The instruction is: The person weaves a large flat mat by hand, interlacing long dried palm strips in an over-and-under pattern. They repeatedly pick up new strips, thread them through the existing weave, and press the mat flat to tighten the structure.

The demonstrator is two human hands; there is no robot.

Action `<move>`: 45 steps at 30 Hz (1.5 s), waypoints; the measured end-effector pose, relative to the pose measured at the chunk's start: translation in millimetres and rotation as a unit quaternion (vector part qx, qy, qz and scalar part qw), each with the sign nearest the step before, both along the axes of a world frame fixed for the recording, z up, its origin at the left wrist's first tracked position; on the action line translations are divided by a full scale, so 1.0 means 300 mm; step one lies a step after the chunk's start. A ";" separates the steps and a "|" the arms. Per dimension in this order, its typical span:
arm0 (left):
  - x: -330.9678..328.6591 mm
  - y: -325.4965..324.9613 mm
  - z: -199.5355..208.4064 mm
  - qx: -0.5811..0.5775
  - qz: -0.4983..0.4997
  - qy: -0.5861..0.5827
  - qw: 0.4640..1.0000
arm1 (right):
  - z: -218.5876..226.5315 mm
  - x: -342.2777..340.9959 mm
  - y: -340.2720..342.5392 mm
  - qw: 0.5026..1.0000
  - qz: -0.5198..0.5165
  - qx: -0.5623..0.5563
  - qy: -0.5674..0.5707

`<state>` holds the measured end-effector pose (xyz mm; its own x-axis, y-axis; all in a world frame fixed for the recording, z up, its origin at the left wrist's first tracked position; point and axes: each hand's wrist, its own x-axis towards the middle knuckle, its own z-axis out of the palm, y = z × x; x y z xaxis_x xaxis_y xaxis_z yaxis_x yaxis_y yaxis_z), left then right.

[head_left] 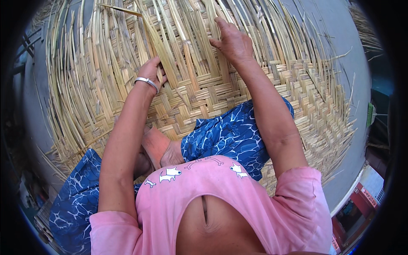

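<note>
A large mat (pixel 204 91) of pale yellow-green plant strips lies under me, woven tightly near my legs and at the right. Beyond the woven part, loose strips (pixel 91 55) fan out toward the far edge. My left hand (pixel 152 70), with a silver bracelet (pixel 147 80) at the wrist, closes around a few raised strips (pixel 160 44) that slant up and to the left. Its fingertips are partly hidden behind them. Farther right, my right hand (pixel 236 42) hovers over or touches the loose strips, thumb and forefinger apart, with nothing seen between them.
My bare foot (pixel 157 146) and legs in blue patterned trousers (pixel 225 136) rest on the near part of the mat. Grey floor (pixel 335 25) surrounds it. A green-edged object (pixel 370 114) stands at the right, and a bundle of dry strips (pixel 365 27) lies at the far right.
</note>
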<state>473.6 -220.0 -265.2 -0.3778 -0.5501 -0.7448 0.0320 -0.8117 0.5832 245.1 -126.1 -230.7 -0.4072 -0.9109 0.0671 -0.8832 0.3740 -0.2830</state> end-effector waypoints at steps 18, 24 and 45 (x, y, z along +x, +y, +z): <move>-0.001 -0.006 0.098 -0.003 -0.046 0.010 0.999 | -0.071 0.017 -0.050 0.872 -0.054 0.055 -0.484; 0.004 -0.014 0.093 0.017 -0.050 0.022 0.998 | 0.005 0.041 -0.030 0.801 -0.044 0.076 -0.592; 0.194 -0.127 -0.187 0.090 -0.101 0.397 0.908 | -0.031 0.049 -0.029 0.769 0.010 -0.019 -0.639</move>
